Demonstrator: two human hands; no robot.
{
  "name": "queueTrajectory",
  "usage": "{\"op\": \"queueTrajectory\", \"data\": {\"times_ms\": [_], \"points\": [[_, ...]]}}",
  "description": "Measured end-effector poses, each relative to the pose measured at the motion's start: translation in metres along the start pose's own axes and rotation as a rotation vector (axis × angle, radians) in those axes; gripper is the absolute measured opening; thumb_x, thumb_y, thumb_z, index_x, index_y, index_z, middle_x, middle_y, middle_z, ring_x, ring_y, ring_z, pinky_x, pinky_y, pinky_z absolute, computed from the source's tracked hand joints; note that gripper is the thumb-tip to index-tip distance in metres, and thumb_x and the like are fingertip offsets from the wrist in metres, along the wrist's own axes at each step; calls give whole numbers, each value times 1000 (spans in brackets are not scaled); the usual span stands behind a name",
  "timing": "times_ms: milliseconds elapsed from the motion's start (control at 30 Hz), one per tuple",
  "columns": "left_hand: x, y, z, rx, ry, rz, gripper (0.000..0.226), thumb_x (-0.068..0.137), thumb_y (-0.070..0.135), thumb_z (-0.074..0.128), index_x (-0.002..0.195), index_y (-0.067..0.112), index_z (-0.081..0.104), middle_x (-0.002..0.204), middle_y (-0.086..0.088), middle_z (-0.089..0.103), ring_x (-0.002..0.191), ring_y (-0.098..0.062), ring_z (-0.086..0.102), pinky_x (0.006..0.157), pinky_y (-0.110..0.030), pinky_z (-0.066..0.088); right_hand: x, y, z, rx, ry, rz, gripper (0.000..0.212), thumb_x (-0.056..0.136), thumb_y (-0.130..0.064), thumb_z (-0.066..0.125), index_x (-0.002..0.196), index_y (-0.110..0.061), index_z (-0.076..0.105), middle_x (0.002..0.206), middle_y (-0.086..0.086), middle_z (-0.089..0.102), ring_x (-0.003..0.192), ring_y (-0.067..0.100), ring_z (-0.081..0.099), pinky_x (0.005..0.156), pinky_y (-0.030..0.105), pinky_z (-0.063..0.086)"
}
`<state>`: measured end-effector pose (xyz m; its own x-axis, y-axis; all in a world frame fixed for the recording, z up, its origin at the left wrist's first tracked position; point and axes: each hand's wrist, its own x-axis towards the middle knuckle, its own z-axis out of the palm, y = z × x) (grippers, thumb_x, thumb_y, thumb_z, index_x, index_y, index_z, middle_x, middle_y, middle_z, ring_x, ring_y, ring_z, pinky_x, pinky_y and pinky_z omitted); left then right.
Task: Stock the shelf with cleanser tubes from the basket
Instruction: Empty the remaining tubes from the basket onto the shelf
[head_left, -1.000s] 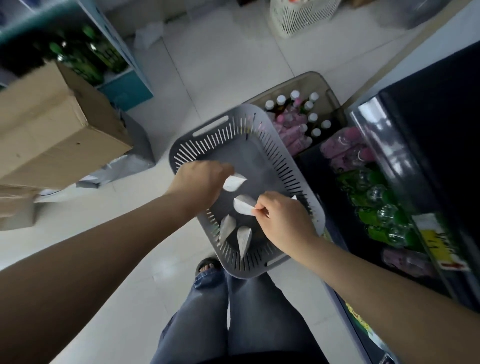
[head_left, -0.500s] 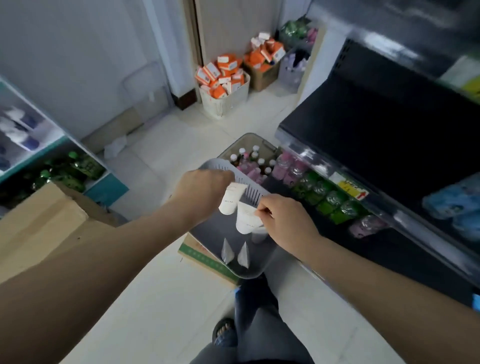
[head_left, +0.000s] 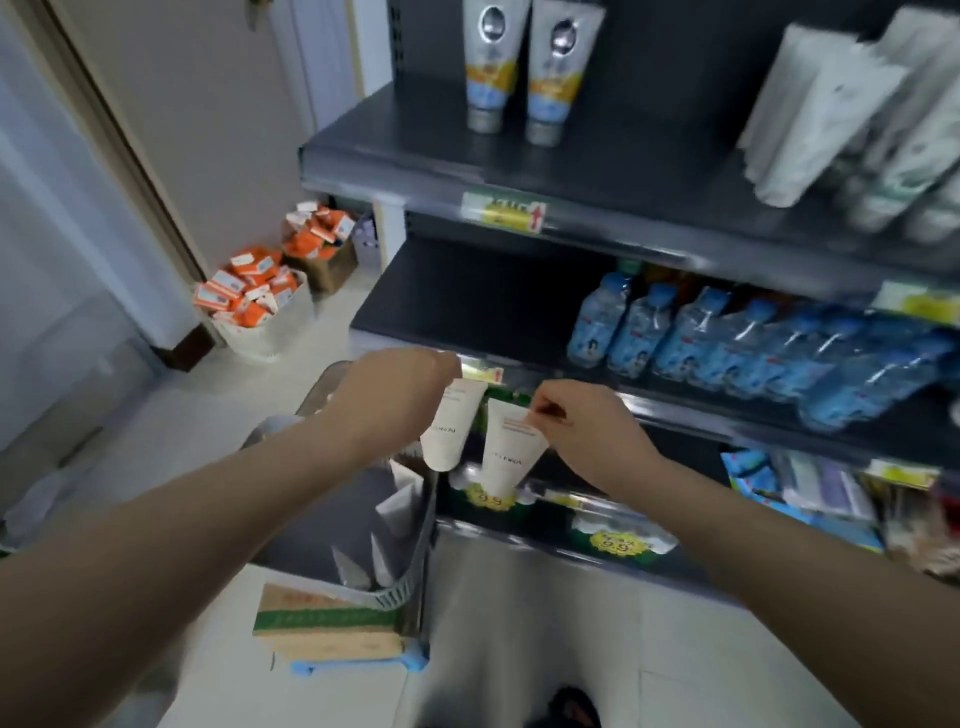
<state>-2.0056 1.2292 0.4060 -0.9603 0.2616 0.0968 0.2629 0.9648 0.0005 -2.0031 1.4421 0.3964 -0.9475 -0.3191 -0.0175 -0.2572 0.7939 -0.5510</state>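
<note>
Head view
Left grip: the left grip (head_left: 395, 395), a bare hand seen from the back, holds the top end of a white cleanser tube (head_left: 449, 431). The fingers are hidden behind the hand, so the hold seems to be a curl over the tube's flat end.
Right grip: the right grip (head_left: 587, 431) pinches the flat end of a second cleanser tube (head_left: 506, 452) between thumb and fingertips.
Held tubes: both hang with the narrow end down, side by side and just apart, in front of the shelf unit (head_left: 519, 171), level with its lower tiers.
Basket: the grey slotted basket (head_left: 410, 587) sits at the foot of the shelf unit's left end, on a cardboard box (head_left: 327, 623).
Tubes left in basket: several white tubes (head_left: 395, 499) lie inside it, blurred.
Top tier of shelf unit: two upright printed tubes (head_left: 511, 67) stand near its left end, and pale tubes (head_left: 831, 119) stand toward its right.
Middle tier of shelf unit: a row of blue-capped water bottles (head_left: 727, 338).
Left of shelf unit: a white basket of orange packets (head_left: 249, 291) stands on the floor, well apart.
</note>
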Motion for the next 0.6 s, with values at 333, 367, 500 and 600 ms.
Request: {"op": "queueTrajectory", "data": {"times_ms": [333, 367, 500, 600], "points": [[51, 165, -48, 80, 82, 300, 19, 95, 15, 44, 106, 27, 55, 92, 5, 66, 74, -18, 61, 59, -31, 44, -82, 109, -130, -70, 147, 146, 12, 93, -26, 56, 81, -24, 56, 82, -8, 58, 80, 12, 55, 60, 22, 40], [56, 183, -52, 89, 94, 313, 18, 95, 15, 44, 104, 26, 55, 89, 5, 65, 71, -18, 60, 57, -30, 42, -91, 120, -144, -62, 159, 152, 13, 93, -25, 56, 80, -23, 55, 81, -8, 57, 79, 13, 55, 60, 23, 40], [77, 257, -72, 92, 117, 338, 15, 95, 17, 44, 100, 24, 57, 86, 5, 66, 67, -15, 57, 56, -30, 45, -124, 168, -199, -17, 195, 182, 15, 91, -23, 58, 76, -23, 56, 79, -10, 57, 81, 13, 57, 61, 22, 43], [93, 312, -87, 54, 111, 352, 16, 96, 18, 44, 103, 24, 57, 88, 6, 66, 74, -16, 61, 63, -34, 52, -147, 200, -239, -25, 223, 164, 13, 90, -25, 60, 78, -22, 59, 82, -9, 59, 82, 13, 59, 70, 30, 51]]}}
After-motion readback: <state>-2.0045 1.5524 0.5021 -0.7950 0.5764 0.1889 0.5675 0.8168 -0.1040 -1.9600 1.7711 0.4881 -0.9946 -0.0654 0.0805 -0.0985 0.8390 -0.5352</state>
